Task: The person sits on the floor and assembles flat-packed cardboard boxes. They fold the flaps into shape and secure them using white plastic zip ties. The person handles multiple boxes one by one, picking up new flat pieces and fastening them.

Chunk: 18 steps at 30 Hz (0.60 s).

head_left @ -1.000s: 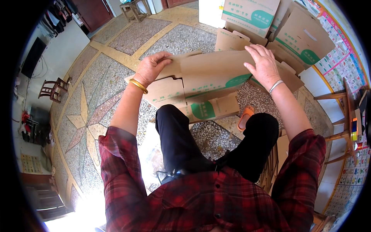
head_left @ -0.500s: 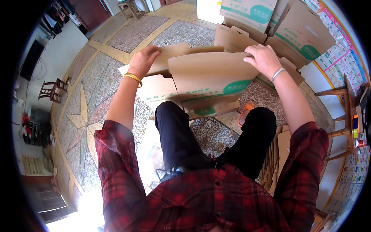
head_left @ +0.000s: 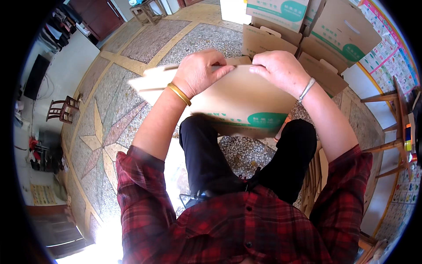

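Observation:
In front of my knees stands a brown cardboard box (head_left: 246,94) with green print on its near side, its lower part blurred by motion. My left hand (head_left: 203,70), below a gold bracelet, is closed on the box's top edge, with the thumb on the near side. My right hand (head_left: 279,68), with a silver bracelet at the wrist, pinches the same edge a short way to the right. Both thumbs point toward each other. At the left a cardboard flap (head_left: 151,81) sticks out past my left forearm. The box's far side and the fingertips behind the edge are hidden.
More cardboard boxes (head_left: 325,35) with green print are stacked at the back right. Flat cardboard pieces (head_left: 310,176) stand beside my right knee. A wooden chair (head_left: 393,119) is at the right, a small dark chair (head_left: 63,108) at the far left. Patterned stone floor (head_left: 145,42) lies around.
My left hand has moved right along the top edge and my right hand slightly left, so they are closer together. The left flap has swung, and the box sides have drawn together.

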### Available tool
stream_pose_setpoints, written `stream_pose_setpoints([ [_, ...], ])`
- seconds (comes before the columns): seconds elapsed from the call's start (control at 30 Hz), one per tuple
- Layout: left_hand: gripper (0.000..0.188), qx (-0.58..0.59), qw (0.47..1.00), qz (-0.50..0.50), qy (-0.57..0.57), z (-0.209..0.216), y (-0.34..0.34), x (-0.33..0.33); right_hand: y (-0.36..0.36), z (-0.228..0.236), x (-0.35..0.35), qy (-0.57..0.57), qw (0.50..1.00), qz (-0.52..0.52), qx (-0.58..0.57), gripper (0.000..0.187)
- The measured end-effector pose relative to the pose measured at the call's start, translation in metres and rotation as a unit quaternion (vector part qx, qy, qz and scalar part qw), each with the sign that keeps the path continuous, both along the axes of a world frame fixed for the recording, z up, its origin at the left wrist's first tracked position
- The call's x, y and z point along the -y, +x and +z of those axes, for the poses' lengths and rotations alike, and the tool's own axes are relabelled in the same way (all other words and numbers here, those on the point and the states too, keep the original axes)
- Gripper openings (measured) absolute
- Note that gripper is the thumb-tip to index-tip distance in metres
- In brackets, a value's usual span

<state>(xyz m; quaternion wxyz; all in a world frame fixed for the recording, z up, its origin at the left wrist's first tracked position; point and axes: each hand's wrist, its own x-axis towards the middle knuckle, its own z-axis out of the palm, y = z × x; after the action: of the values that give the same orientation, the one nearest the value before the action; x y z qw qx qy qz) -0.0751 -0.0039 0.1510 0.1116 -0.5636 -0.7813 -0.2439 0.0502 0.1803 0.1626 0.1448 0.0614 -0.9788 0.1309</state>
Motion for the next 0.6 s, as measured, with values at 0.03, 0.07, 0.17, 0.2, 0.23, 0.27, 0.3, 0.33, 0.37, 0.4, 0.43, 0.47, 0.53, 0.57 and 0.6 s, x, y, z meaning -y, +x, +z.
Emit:
stream_pose_setpoints([
  [0.03,0.028,-0.037,0.999,-0.024,0.004,-0.002,0.003,-0.001,0.001,0.0,-0.001,-0.001,1.0,0.01,0.005,0.027],
  [0.07,0.029,-0.034,0.999,-0.021,-0.027,-0.001,0.004,-0.004,0.002,-0.001,-0.003,-0.003,1.0,0.019,0.01,0.03],
  [0.17,0.032,-0.018,0.994,-0.01,-0.105,0.004,0.007,-0.012,0.004,0.009,-0.016,-0.14,0.979,0.002,0.152,0.041],
  [0.2,0.034,-0.009,0.993,-0.005,-0.119,0.004,0.011,-0.015,0.004,0.013,-0.024,-0.206,0.954,-0.011,0.218,0.044],
  [0.23,0.036,0.0,0.991,-0.001,-0.132,0.004,0.015,-0.018,0.003,0.014,-0.032,-0.203,0.942,-0.032,0.264,0.051],
  [0.27,0.036,0.011,0.994,-0.004,-0.107,-0.001,0.013,-0.02,0.005,0.014,-0.037,-0.168,0.95,-0.029,0.263,0.05],
  [0.3,0.036,0.021,0.996,-0.008,-0.081,-0.009,0.007,-0.023,0.008,0.015,-0.04,-0.132,0.956,-0.026,0.262,0.048],
  [0.33,0.037,0.035,0.998,-0.006,-0.056,-0.014,0.002,-0.022,0.01,0.016,-0.04,-0.095,0.96,-0.018,0.264,0.046],
  [0.37,0.038,0.026,0.997,0.015,-0.067,-0.015,-0.005,-0.021,0.009,0.018,-0.041,-0.023,0.963,-0.018,0.266,0.048],
  [0.4,0.038,0.04,0.996,0.04,-0.063,-0.016,-0.016,-0.019,0.008,0.014,-0.045,-0.012,0.98,-0.034,0.198,0.044],
  [0.43,0.039,0.05,0.995,0.069,-0.06,-0.015,-0.028,-0.012,0.007,0.009,-0.051,-0.003,0.991,-0.046,0.125,0.04],
  [0.47,0.039,0.06,0.993,0.09,-0.052,-0.014,-0.041,-0.011,0.009,0.006,-0.061,0.009,0.996,-0.066,0.05,0.037],
  [0.53,0.05,0.146,0.983,0.08,-0.076,-0.009,-0.06,0.004,0.009,-0.004,-0.07,-0.174,0.981,-0.085,0.022,0.028],
  [0.57,0.049,0.155,0.982,0.089,-0.062,-0.007,-0.061,0.013,0.007,-0.012,-0.068,-0.292,0.952,-0.093,0.019,0.028],
  [0.6,0.049,0.154,0.98,0.101,-0.071,-0.007,-0.065,0.024,0.004,-0.02,-0.065,-0.407,0.908,-0.099,0.017,0.028],
])
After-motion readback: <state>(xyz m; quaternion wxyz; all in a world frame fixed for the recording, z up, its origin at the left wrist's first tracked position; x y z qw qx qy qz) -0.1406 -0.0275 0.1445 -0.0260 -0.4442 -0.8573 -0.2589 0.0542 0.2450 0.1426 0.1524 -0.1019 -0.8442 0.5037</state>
